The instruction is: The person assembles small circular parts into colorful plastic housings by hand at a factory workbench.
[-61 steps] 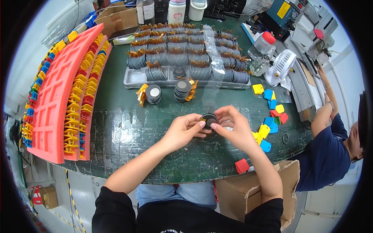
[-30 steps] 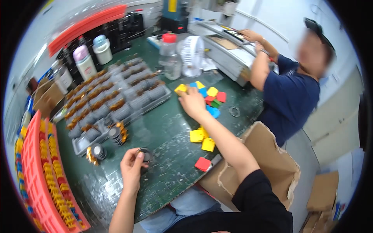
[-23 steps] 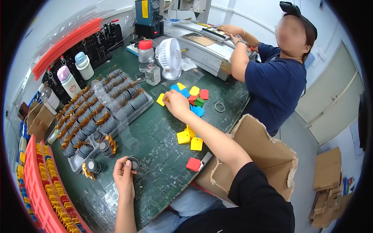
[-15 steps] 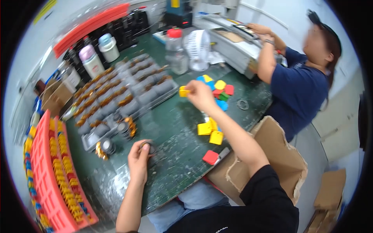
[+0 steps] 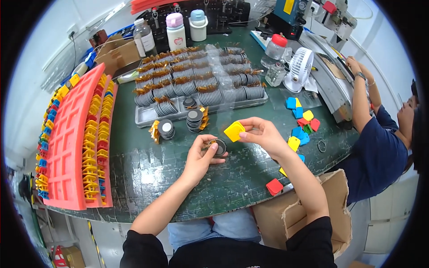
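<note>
My left hand (image 5: 202, 154) grips a dark round disc (image 5: 218, 148), thumb across its face. In my right hand (image 5: 263, 135) a yellow square plastic piece (image 5: 234, 131) is pinched between thumb and fingers, just above and right of the disc. The two pieces look close but apart. Beyond my left hand stand two short stacks of grey discs (image 5: 195, 119) with orange-brown film tabs. A clear plastic tray (image 5: 156, 119) behind them holds many more such discs in rows. Loose yellow, blue, red and green square pieces (image 5: 308, 115) lie right of my right hand.
Pink slotted racks (image 5: 67, 147) full of coloured pieces stand at the left. A white fan (image 5: 300, 67), a red-lidded jar (image 5: 273, 49) and two bottles (image 5: 176, 33) are at the back. A co-worker (image 5: 380, 143) works at the right, by an open cardboard box (image 5: 319, 205).
My view has turned, shifting the bench scene to the right. My right hand has brought the yellow piece from near the loose pieces to beside the disc in my left hand.
</note>
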